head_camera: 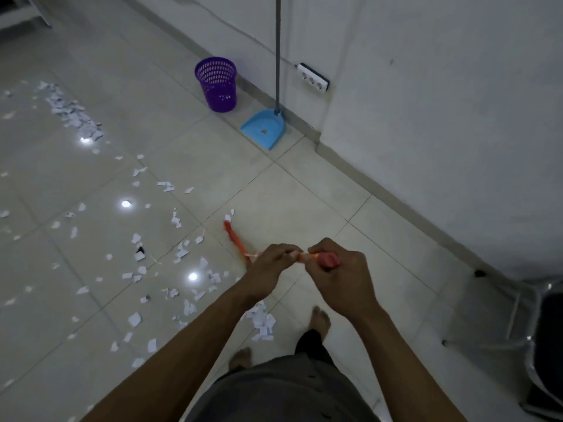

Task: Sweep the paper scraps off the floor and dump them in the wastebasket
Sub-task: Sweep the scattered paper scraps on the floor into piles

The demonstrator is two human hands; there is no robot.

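Your right grip is curled round the top of the orange broom, just under its pinkish end cap. Your left grip is wrapped round the handle right beside it, so both are closed on the broom and nothing else. From your left grip the handle drops forward and to your left. Its long axis slants from your hands down to the tiled floor, with the head end pointing away from you. That end is blurred, so you cannot tell whether the bristles touch the tiles. The paper scraps lie mostly to your left: a loose scatter near the broom head, a small cluster by your bare feet, and a denser heap farther off. This looks like the sweeping step, with nearly all of it still to do. The next move calls for short, low strokes that pull the scatter into one pile, since light paper will skip away from a hard swing. The blue dustpan leans on its long handle against the wall ahead. The purple wastebasket stands near it on the left, well apart from the scraps, so it makes sense to steer the pile that way.
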